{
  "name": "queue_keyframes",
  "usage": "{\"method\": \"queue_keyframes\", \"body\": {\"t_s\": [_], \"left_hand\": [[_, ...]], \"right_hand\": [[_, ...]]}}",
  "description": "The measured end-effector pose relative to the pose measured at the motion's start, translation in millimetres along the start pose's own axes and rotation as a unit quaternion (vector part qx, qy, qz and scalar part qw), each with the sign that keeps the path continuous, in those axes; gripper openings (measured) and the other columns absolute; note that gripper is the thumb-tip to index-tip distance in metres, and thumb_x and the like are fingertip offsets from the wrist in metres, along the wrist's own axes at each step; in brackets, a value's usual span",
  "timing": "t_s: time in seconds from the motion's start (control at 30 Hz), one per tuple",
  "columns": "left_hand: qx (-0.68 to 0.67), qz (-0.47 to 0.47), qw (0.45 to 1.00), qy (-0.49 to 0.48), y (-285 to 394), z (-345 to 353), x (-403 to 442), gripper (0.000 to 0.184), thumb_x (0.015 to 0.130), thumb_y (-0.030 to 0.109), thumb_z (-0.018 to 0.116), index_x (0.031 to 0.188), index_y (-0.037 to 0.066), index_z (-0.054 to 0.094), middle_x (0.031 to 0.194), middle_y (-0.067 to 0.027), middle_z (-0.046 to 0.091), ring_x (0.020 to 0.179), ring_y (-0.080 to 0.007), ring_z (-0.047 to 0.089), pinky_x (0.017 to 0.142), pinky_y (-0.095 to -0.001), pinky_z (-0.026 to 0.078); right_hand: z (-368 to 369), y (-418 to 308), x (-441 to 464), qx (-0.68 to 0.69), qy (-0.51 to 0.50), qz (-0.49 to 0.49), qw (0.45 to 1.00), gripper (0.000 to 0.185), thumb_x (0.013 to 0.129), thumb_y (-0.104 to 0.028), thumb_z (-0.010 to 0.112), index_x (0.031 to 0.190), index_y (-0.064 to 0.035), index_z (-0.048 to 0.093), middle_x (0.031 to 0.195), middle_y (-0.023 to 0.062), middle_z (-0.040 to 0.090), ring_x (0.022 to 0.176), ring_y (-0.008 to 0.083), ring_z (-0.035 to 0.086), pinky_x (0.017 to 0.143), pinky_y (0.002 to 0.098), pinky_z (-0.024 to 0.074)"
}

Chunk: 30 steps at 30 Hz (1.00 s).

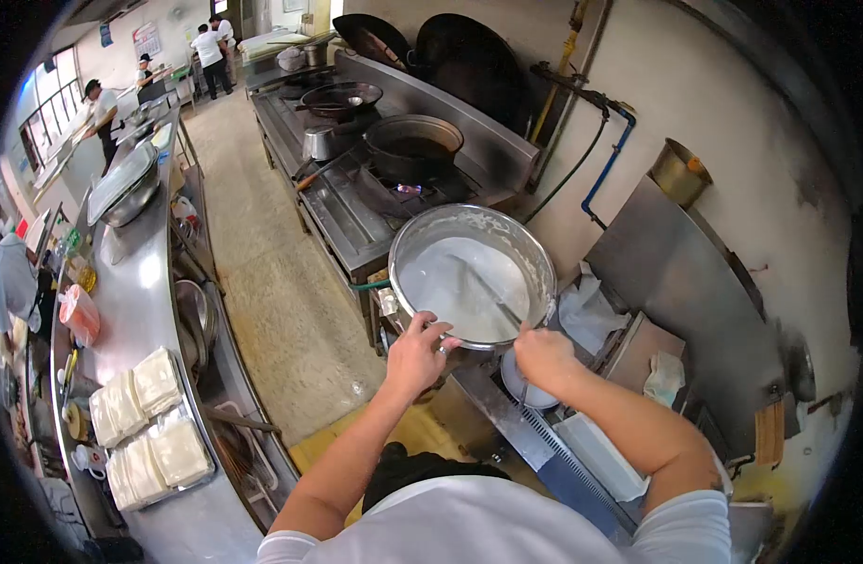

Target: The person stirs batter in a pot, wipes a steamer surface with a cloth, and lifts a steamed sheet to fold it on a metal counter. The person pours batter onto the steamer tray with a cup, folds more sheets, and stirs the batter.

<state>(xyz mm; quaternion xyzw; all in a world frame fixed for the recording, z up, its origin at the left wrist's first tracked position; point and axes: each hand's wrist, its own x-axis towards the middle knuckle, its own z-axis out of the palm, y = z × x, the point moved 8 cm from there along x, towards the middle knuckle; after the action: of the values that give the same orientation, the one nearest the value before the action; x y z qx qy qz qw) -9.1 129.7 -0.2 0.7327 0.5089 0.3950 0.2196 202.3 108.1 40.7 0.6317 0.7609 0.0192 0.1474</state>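
In front of me is a large, deep metal bowl (542, 258) of smooth white liquid (438, 291), with white smears on its inner wall. My left hand (416, 359) grips the near-left rim, fingers bent over the edge, a ring showing on one. At the near-right rim, my right hand (544, 359) is wrapped round the handle of a long metal utensil (495, 293). It slants down into the liquid, which hides its working end, so its exact kind cannot be told. Below my right hand, a round whitish container (527, 383) is partly covered.
Beyond the bowl stands a stove (351, 221) with a dark wok (414, 150) and a metal pot (318, 144). Along the left runs a steel counter (149, 282) bearing bagged white stacks (154, 423). A steel panel (680, 254) rises at right. Several people work far back.
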Motion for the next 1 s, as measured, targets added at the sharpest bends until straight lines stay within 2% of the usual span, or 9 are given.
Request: {"method": "queue_keyframes", "body": {"t_s": [0.13, 0.23, 0.33, 0.43, 0.5, 0.63, 0.77, 0.87, 1.0], "left_hand": [[0.007, -0.001, 1.0, -0.003, 2, -2, 1, 0.032, 0.093, 0.04, 0.073, 0.113, 0.014, 0.076, 0.123, -0.0085, 0.063, 0.096, -0.0355, 0.071, 0.079, -0.0465, 0.057], [0.006, -0.01, 1.0, -0.008, 1, -1, 1, 0.032, 0.093, 0.041, 0.073, 0.113, 0.015, 0.076, 0.123, -0.0079, 0.064, 0.096, -0.0354, 0.071, 0.079, -0.0468, 0.057], [0.008, -0.009, 1.0, -0.006, -1, -1, 2, 0.032, 0.093, 0.041, 0.073, 0.113, 0.015, 0.076, 0.123, -0.0076, 0.064, 0.096, -0.0352, 0.071, 0.079, -0.047, 0.057], [0.007, -0.007, 1.0, 0.002, 0, 0, 2, 0.032, 0.093, 0.041, 0.073, 0.112, 0.016, 0.076, 0.123, -0.0076, 0.064, 0.096, -0.0351, 0.071, 0.079, -0.0469, 0.057], [0.004, -0.013, 1.0, 0.003, -1, 1, 2, 0.031, 0.093, 0.041, 0.073, 0.112, 0.016, 0.076, 0.124, -0.0076, 0.064, 0.096, -0.0351, 0.071, 0.079, -0.0467, 0.057], [0.001, -0.012, 1.0, 0.0, 0, 0, 1, 0.028, 0.092, 0.034, 0.077, 0.113, 0.015, 0.076, 0.124, -0.0089, 0.062, 0.095, -0.0348, 0.071, 0.081, -0.0451, 0.057], [0.01, 0.0, 1.0, 0.003, 2, 0, -1, 0.029, 0.093, 0.037, 0.075, 0.112, 0.015, 0.076, 0.124, -0.0089, 0.063, 0.095, -0.0352, 0.071, 0.08, -0.0457, 0.057], [0.014, -0.003, 1.0, 0.002, 4, 0, 0, 0.03, 0.093, 0.039, 0.074, 0.112, 0.015, 0.076, 0.124, -0.0088, 0.064, 0.096, -0.0355, 0.071, 0.08, -0.0458, 0.057], [0.021, -0.006, 1.0, -0.002, 6, -1, -1, 0.031, 0.093, 0.039, 0.074, 0.113, 0.015, 0.076, 0.124, -0.0089, 0.064, 0.096, -0.0356, 0.071, 0.08, -0.0458, 0.057]], "right_hand": [[-4, 36, 6, -0.032, -0.082, -0.095, 0.992, 0.018, 0.082, -0.008, 0.066, 0.089, 0.0048, 0.075, 0.088, 0.0214, 0.076, 0.077, 0.0341, 0.077, 0.065, 0.0447, 0.0615], [-70, 43, 2, -0.011, -0.33, 0.035, 0.943, 0.013, 0.078, -0.007, 0.065, 0.08, 0.0021, 0.075, 0.077, 0.0164, 0.075, 0.067, 0.03, 0.074, 0.057, 0.044, 0.0575], [-79, 54, 13, 0.093, -0.368, 0.037, 0.924, 0.019, 0.081, -0.011, 0.063, 0.07, 0.0023, 0.072, 0.06, 0.0132, 0.067, 0.055, 0.0255, 0.067, 0.051, 0.0419, 0.0529], [-74, 35, 13, 0.106, -0.372, -0.032, 0.921, 0.021, 0.083, -0.013, 0.063, 0.076, 0.004, 0.073, 0.068, 0.0157, 0.071, 0.059, 0.026, 0.07, 0.054, 0.0435, 0.0557], [-24, 23, 25, 0.045, -0.323, -0.112, 0.939, 0.02, 0.086, -0.012, 0.06, 0.089, 0.005, 0.071, 0.076, 0.0206, 0.072, 0.062, 0.0308, 0.071, 0.056, 0.0445, 0.0569], [-26, -18, -1, 0.068, -0.019, -0.082, 0.994, 0.03, 0.086, -0.005, 0.056, 0.11, 0.0095, 0.067, 0.091, 0.0283, 0.074, 0.086, 0.0438, 0.075, 0.072, 0.0491, 0.0614], [-6, 2, -5, -0.008, 0.035, -0.002, 0.999, 0.018, 0.083, -0.006, 0.063, 0.092, 0.0021, 0.077, 0.091, 0.0195, 0.077, 0.084, 0.0394, 0.077, 0.072, 0.0492, 0.0621], [-10, 33, 0, -0.014, -0.023, -0.073, 0.997, 0.016, 0.076, -0.005, 0.069, 0.088, 0.0004, 0.077, 0.08, 0.018, 0.076, 0.07, 0.0356, 0.076, 0.061, 0.0481, 0.0601], [-51, 59, 11, 0.048, -0.335, 0.042, 0.94, 0.01, 0.077, -0.005, 0.064, 0.077, 0.002, 0.071, 0.062, 0.0144, 0.067, 0.053, 0.0264, 0.065, 0.049, 0.0426, 0.0499]]}}
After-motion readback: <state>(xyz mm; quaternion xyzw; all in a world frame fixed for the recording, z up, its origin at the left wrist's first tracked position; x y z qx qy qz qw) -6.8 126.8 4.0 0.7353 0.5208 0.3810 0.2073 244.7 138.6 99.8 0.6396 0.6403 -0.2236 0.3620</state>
